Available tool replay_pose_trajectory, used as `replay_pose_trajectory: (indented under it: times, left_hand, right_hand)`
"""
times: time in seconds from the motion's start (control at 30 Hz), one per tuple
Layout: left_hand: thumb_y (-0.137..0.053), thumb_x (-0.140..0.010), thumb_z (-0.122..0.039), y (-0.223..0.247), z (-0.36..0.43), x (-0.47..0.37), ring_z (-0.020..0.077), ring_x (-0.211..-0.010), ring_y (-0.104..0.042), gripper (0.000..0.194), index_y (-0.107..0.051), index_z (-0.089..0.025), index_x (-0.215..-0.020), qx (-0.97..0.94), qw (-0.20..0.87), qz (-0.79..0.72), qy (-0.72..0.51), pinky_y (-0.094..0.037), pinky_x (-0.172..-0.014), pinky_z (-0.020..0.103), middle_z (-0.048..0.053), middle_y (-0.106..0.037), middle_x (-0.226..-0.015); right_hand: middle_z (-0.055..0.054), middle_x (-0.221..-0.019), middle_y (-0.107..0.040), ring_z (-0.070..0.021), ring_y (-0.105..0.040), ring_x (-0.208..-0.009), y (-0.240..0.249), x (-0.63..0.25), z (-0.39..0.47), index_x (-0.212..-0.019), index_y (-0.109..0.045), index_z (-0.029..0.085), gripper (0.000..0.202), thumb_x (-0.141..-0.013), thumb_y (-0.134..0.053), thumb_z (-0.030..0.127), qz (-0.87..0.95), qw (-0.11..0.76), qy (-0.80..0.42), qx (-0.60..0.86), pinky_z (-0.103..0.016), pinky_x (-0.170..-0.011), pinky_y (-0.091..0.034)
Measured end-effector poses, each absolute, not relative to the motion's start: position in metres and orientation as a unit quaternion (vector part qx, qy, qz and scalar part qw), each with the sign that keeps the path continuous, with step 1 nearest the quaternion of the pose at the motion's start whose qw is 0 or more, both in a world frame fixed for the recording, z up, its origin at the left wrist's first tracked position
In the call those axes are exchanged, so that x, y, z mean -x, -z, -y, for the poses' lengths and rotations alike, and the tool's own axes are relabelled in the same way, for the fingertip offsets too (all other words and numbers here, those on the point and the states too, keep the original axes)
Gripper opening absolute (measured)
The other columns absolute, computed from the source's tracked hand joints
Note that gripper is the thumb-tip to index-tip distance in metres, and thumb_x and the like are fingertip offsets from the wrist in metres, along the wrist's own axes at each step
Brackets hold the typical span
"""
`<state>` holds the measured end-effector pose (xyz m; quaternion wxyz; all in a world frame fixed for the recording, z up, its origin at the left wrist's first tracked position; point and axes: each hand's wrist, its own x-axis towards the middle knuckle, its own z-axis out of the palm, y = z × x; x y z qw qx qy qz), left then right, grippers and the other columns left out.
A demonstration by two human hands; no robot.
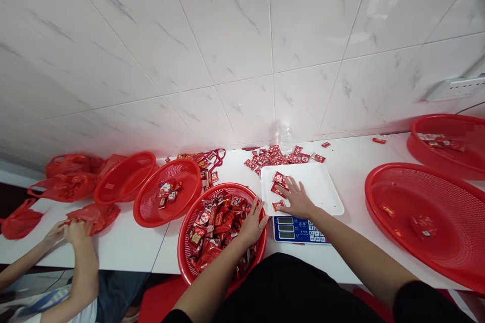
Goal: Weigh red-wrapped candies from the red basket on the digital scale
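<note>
My left hand [253, 226] lies over the right rim of a round red plastic basket [182, 242], fingers stretched toward the scale. Red-wrapped candies [215, 227] fill that basket. Over the white tray [328, 189] of a digital scale [299, 229], my right hand [297, 199] is spread flat. Several small red packets [279, 178] lie on the tray beside its fingertips; whether the fingers touch them I cannot tell. The scale's blue panel, with displays and keys, faces me and is partly covered by my right forearm.
Loose red packets [275, 154] lie behind the tray, near a clear plastic bottle [286, 136]. Left stand red baskets [142, 217] and tied red bags [71, 186]; a co-worker's hands [74, 232] handle another red bag [102, 217]. Right are large red baskets [373, 212].
</note>
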<state>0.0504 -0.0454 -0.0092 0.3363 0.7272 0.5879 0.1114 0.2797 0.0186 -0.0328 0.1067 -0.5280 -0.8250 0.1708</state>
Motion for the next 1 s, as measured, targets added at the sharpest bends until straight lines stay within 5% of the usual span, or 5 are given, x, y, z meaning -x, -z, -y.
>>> replay_pose_trajectory:
  times: [0.17,0.27,0.43,0.83,1.0]
  left_hand:
    - [-0.046,-0.085,-0.038,0.005,0.049,-0.041,0.0213,-0.136,-0.023,0.061,-0.026,-0.027,-0.142,-0.714,0.343,-0.600,-0.110,-0.028,-0.107,0.033,0.004,-0.011,-0.153]
    - [-0.048,-0.083,-0.033,0.010,0.056,-0.028,0.0203,-0.136,-0.025,0.059,-0.031,-0.021,-0.139,-0.698,0.327,-0.624,-0.128,-0.024,-0.110,0.033,0.007,-0.026,-0.148]
    - [-0.047,-0.083,-0.029,0.010,0.076,-0.014,0.0195,-0.118,-0.048,0.042,-0.051,-0.022,-0.124,-0.713,0.337,-0.606,-0.102,-0.034,-0.103,0.031,0.006,-0.053,-0.127]
    - [-0.056,-0.077,-0.030,-0.010,0.081,-0.022,0.0232,-0.105,-0.058,0.038,-0.057,-0.027,-0.115,-0.703,0.392,-0.594,-0.002,-0.043,-0.091,0.032,0.005,-0.063,-0.113]
    - [-0.051,-0.080,-0.033,-0.004,0.080,-0.018,0.0242,-0.107,-0.057,0.040,-0.053,-0.025,-0.119,-0.727,0.380,-0.571,0.027,-0.042,-0.091,0.033,0.007,-0.060,-0.119]
  right_hand:
    - [-0.008,-0.150,-0.020,-0.0353,-0.008,-0.137,0.040,-0.258,-0.037,-0.137,-0.036,0.031,0.071,-0.077,-0.041,0.068,0.800,0.068,-0.176,0.570,-0.063,-0.102,-0.008]
    - [-0.007,-0.140,-0.038,-0.0311,-0.029,-0.128,0.045,-0.267,-0.038,-0.126,-0.049,0.031,0.049,-0.084,-0.042,0.055,0.792,0.115,-0.133,0.585,-0.056,-0.101,-0.022]
    - [-0.011,-0.120,-0.051,-0.0255,-0.050,-0.103,0.054,-0.287,-0.024,-0.112,-0.058,0.025,0.031,-0.083,-0.050,0.033,0.795,0.125,-0.127,0.580,-0.038,-0.081,-0.045]
    - [-0.009,-0.121,-0.047,-0.0270,-0.050,-0.102,0.059,-0.309,0.004,-0.109,-0.058,0.029,0.030,-0.083,-0.045,0.022,0.786,0.084,-0.135,0.598,-0.035,-0.070,-0.049]
    - [-0.011,-0.117,-0.049,-0.0228,-0.056,-0.095,0.062,-0.314,0.006,-0.107,-0.060,0.023,0.027,-0.084,-0.045,0.028,0.736,0.160,-0.180,0.633,-0.035,-0.078,-0.048]
